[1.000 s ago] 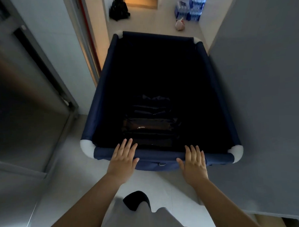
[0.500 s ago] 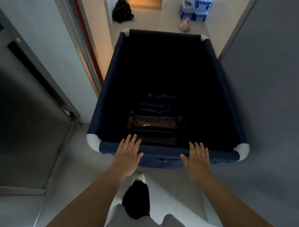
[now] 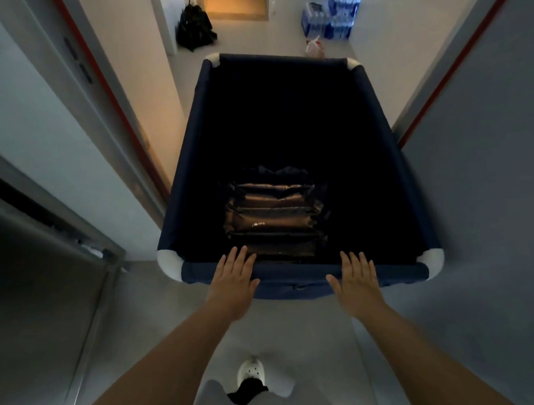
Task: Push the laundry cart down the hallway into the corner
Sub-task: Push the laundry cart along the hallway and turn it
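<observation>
The laundry cart is a deep navy fabric bin with white corner caps, pointing down the hallway. Dark folded bundles lie at its bottom. My left hand presses flat on the near rim, left of centre, fingers straight and over the edge. My right hand presses flat on the same rim to the right. Neither hand wraps around the rim.
Walls stand close on both sides, with a metal door at the left. At the hallway's far end are a black bag, stacked water bottle packs, a small pale bag and a lit opening. My white shoe steps forward.
The cart has rolled forward along the hallway and I have followed it, leaving the metal door further behind. Both hands stayed flat on the near rim.
</observation>
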`<move>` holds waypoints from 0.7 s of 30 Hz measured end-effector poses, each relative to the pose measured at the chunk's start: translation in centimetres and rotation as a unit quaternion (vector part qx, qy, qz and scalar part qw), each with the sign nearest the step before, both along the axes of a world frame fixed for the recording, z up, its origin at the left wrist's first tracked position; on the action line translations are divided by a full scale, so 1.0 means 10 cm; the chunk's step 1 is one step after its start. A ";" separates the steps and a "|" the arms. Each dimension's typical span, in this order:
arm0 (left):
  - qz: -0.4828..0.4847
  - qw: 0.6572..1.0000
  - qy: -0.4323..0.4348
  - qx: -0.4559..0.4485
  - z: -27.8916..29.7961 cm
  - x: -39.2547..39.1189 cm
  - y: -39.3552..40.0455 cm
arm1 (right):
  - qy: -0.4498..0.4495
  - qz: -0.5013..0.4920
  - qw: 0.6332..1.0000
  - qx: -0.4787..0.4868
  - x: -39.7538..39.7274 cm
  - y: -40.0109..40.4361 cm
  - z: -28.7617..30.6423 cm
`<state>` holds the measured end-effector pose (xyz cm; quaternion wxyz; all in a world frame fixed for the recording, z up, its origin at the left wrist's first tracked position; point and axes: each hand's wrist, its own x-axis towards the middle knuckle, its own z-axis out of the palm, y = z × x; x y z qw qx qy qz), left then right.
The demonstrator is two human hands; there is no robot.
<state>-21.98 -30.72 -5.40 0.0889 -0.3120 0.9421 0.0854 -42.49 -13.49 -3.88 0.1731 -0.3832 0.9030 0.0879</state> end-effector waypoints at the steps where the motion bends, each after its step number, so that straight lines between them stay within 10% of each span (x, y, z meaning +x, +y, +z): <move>1: -0.002 1.000 0.000 0.000 0.00 -0.09 -0.12 | 0.001 0.000 1.000 0.000 -0.09 -0.12 0.00; 21: 0.030 0.997 -0.070 0.033 0.24 -1.89 -2.16 | -0.054 0.037 0.998 -0.008 -1.96 -2.20 -0.03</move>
